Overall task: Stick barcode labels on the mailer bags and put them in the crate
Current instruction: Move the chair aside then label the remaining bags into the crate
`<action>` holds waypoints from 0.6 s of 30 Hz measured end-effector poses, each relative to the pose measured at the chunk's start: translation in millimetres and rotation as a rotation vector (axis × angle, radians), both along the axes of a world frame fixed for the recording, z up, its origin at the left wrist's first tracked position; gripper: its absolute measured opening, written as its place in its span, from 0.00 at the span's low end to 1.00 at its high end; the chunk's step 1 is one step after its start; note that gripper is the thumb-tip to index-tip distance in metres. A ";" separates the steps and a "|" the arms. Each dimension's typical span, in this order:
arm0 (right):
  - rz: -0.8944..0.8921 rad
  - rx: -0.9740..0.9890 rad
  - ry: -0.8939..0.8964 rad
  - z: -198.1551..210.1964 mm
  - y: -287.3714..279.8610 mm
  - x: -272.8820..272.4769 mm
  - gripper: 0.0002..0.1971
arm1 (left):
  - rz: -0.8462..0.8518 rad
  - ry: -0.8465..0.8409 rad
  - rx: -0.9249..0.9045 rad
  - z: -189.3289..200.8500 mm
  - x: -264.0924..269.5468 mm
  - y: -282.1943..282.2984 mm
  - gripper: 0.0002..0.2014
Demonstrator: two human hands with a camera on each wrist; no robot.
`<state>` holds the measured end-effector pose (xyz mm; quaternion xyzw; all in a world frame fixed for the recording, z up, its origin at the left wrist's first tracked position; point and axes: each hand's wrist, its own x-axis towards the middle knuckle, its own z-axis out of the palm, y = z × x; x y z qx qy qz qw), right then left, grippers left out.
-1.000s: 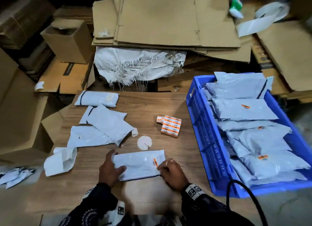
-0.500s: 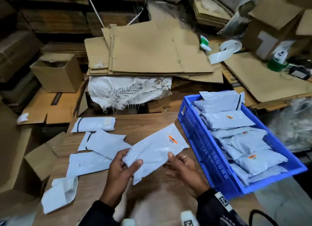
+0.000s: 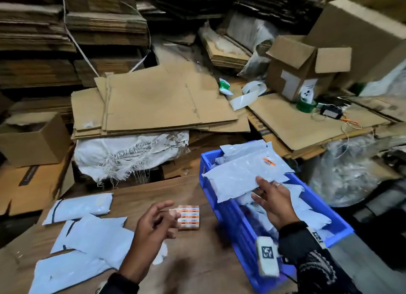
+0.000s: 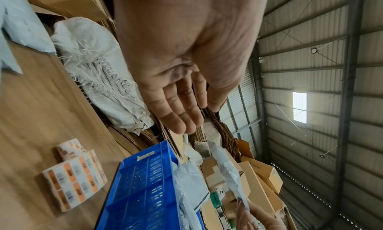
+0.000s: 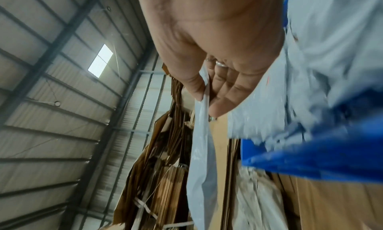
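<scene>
A: Mailer bag (image 3: 243, 172) with orange barcode label (image 3: 269, 161) now over blue crate (image 3: 222, 205); half a second earlier held above the table (image 3: 197, 260) in both hands.
B: Grip?
A: Right hand (image 3: 272, 202) only. Pinched along near edge, thumb (image 5: 191, 86) on one face, fingers (image 5: 225, 92) on the other, per right wrist view. Bag lifted, spanning crate's far half above the labelled bags (image 3: 307, 208) already inside; contact with them not resolvable.
B: Left hand?
A: Left hand (image 3: 153, 225) released since earlier frame. Holds nothing; fingers relaxed, slightly spread, hovering over table, well apart from bag.
B: Position relative to hands?
A: Bag ahead and right of left hand, directly beyond right-hand fingertips, label end farthest from wrist.
B: Surroundings?
A: Label roll (image 3: 189, 217) on table just beyond left fingers, beside crate's left wall. Unlabelled bags (image 3: 87, 234) piled at table's left. Flattened cardboard (image 3: 153, 104) and white woven sack (image 3: 131, 155) behind table. Camera view shifted upward and rightward against earlier frame.
</scene>
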<state>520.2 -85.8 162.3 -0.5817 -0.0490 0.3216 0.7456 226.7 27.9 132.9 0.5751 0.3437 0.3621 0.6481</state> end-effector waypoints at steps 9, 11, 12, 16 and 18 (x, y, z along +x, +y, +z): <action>-0.039 -0.212 0.105 -77.2 20.2 144.3 0.10 | -0.022 0.057 0.013 -9.6 76.5 -9.1 0.08; 0.036 -0.318 0.069 -87.3 17.4 152.2 0.11 | -0.010 0.058 0.009 -11.8 85.3 -9.5 0.08; 0.074 -0.371 0.032 -87.5 11.4 155.1 0.12 | -0.001 0.060 0.011 -12.9 89.0 -9.8 0.09; 0.210 -0.652 -0.434 -67.3 -12.4 173.1 0.26 | 0.030 0.075 0.008 -19.2 98.5 -11.0 0.09; 0.200 -0.873 -0.844 -59.2 -13.9 181.3 0.29 | 0.041 0.093 0.002 -26.1 101.7 -12.7 0.08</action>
